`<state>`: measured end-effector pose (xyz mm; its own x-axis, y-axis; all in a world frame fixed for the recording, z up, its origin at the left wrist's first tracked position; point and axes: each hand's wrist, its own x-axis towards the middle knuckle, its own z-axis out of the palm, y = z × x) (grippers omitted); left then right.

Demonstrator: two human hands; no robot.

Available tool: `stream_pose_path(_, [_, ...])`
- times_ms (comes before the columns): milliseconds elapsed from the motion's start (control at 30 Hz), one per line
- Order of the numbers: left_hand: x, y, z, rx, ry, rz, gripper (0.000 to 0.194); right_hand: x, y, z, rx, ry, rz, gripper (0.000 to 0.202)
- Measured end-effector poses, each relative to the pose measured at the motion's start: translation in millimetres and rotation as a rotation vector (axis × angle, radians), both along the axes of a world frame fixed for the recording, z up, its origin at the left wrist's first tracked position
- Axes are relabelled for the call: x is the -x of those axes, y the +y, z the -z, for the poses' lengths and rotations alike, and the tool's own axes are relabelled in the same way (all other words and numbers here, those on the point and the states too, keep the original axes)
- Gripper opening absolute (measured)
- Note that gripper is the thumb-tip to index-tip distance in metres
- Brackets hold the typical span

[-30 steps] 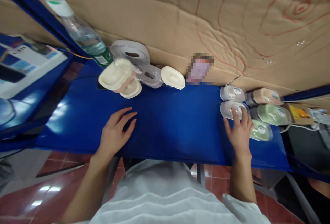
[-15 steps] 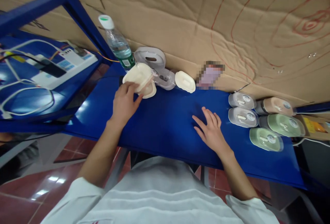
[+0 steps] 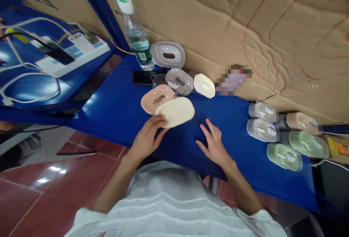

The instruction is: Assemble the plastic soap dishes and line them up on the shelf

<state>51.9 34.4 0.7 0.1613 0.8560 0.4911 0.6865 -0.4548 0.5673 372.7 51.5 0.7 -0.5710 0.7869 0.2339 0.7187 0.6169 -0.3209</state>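
My left hand (image 3: 147, 139) grips the near edge of a cream oval lid (image 3: 176, 111) and holds it over the blue table (image 3: 114, 102). A pink oval lid with a slot (image 3: 156, 98) lies just behind it, partly covered. My right hand (image 3: 214, 146) rests flat on the table with fingers spread, holding nothing, to the right of the cream lid.
At the back stand a water bottle (image 3: 135, 33), a phone (image 3: 141, 77), grey lids (image 3: 168, 53) and a small cream lid (image 3: 204, 85). Closed containers, clear (image 3: 263, 129), green (image 3: 285, 156) and pink (image 3: 300, 120), sit at the right. A cardboard wall (image 3: 231, 22) is behind.
My left hand reached to the stack at the back, took the cream lid and pulled it toward me. My right hand left the containers and moved to the table's middle.
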Motion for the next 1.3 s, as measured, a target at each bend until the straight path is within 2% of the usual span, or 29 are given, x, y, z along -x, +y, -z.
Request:
stream_pose_path(67, [-19,-7,2.6,0.001,0.020,0.092,0.032,-3,0,0.9,-0.042,0.048,-0.016,0.083])
stream_pose_path(167, [-38,-13,6.6,0.013,0.083,0.171,0.031,-9,0,1.1,-0.063,0.078,-0.008,0.079])
stream_pose_path(300, [-45,-15,9.5,0.023,0.176,0.217,0.029,-17,2,0.4,-0.072,0.098,0.056,0.068])
stream_pose_path(400, [-43,-17,9.3,0.000,0.192,0.272,0.028,-19,3,-0.7,-0.060,0.067,0.026,0.043])
stream_pose_path(467, [-39,-19,9.6,-0.066,0.167,0.167,0.030,-18,4,-1.2,-0.054,0.052,-0.008,0.030])
stream_pose_path(600, [-18,-13,12.7,-0.095,0.109,-0.328,0.043,-16,6,-1.0,-0.017,0.053,-0.043,0.026])
stream_pose_path(667, [-6,-7,12.6,-0.054,0.121,-0.390,0.040,-15,6,-0.4,0.023,0.057,-0.058,0.031])
stream_pose_path(767, [6,0,6.6,-0.054,0.079,-0.290,0.027,-12,6,0.3,0.079,0.063,-0.079,0.038])
stream_pose_path(833, [6,2,0.3,-0.060,0.020,-0.208,0.028,-10,6,0.9,0.097,0.069,-0.081,0.045])
stream_pose_path(933, [-2,2,-5.1,-0.036,-0.006,-0.012,0.030,-8,6,2.4,0.086,0.101,-0.050,0.060])
stream_pose_path(1000, [-10,2,-3.8,0.008,0.012,0.140,0.032,-8,6,3.8,0.065,0.130,-0.026,0.069])
stream_pose_path(1100, [-22,2,2.5,0.058,0.029,0.300,0.034,-10,7,5.5,0.052,0.136,-0.031,0.069])
stream_pose_path(1167, [-28,3,6.6,0.058,0.052,0.328,0.033,-14,8,5.8,0.056,0.127,-0.034,0.063])
stream_pose_path(1300, [-33,1,10.2,0.032,0.118,0.277,0.033,-19,10,3.3,0.032,0.123,-0.015,0.051])
